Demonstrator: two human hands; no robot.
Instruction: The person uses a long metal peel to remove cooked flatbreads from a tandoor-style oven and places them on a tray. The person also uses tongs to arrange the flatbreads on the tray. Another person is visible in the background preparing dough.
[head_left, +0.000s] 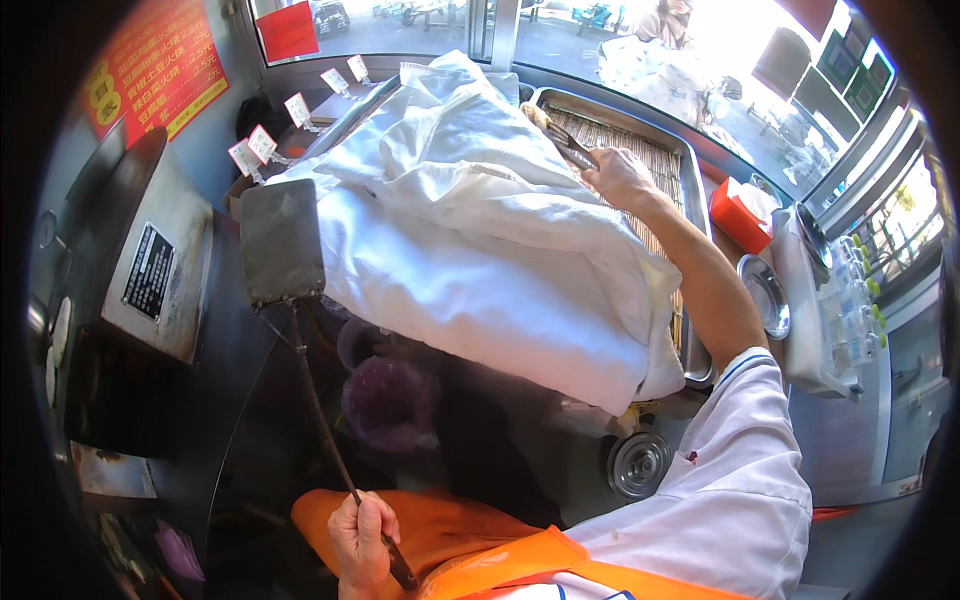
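My left hand (361, 538) grips the handle of a long metal peel (282, 241), low in front of my orange apron (480, 555). Its flat square blade is raised at the left edge of a white cloth (480, 277). With my right arm stretched forward, my right hand (619, 178) holds metal tongs (571, 146). The tongs' tips meet a pale, bread-like piece (534, 115) at the cloth's far edge; whether they clamp it I cannot tell. Beneath the tongs is a reed mat (637, 154) in a metal tray (701, 195). The cloth hides whatever it covers.
An oven-like metal housing (161, 262) stands at left. Small price cards (298, 111) line the cloth's far left side. Right of the tray are a red tissue box (739, 217), a metal plate (763, 296) and several bottles (855, 307). A person (664, 45) is outside the window.
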